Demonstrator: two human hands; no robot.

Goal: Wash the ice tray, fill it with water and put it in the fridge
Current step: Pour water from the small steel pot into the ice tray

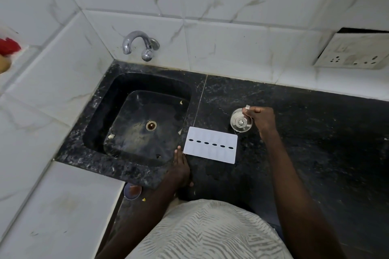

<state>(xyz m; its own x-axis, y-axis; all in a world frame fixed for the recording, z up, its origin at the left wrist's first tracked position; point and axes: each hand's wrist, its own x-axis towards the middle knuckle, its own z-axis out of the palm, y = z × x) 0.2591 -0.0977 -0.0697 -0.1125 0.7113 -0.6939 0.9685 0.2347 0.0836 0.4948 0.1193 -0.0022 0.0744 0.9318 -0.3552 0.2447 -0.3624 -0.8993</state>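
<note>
Flat on the counter (305, 132), just right of the sink (101, 99): the ice tray (210, 145), white, seemingly face down, with a row of dark slots along its middle. Washing apparently not yet begun.

Left grip (181, 166) released, fingers straight, resting on the counter at the sink's near right corner, fingertips just short of the tray's left edge. Right grip (262, 120) clenched on the rim of a lidded steel pot (239, 124), right of the sink and just beyond the tray.

Likely trouble:
- Prising a thin, flat tray off a smooth counter with only one free grip, so probably sliding it toward the sink's edge and perhaps dropping it into the basin.
- Knocking the tray with the pot, if carried across it toward the sink.
- Splashing onto the counter from the tap (136, 43) on the wall behind the sink, given a shallow tray under the stream.
</note>
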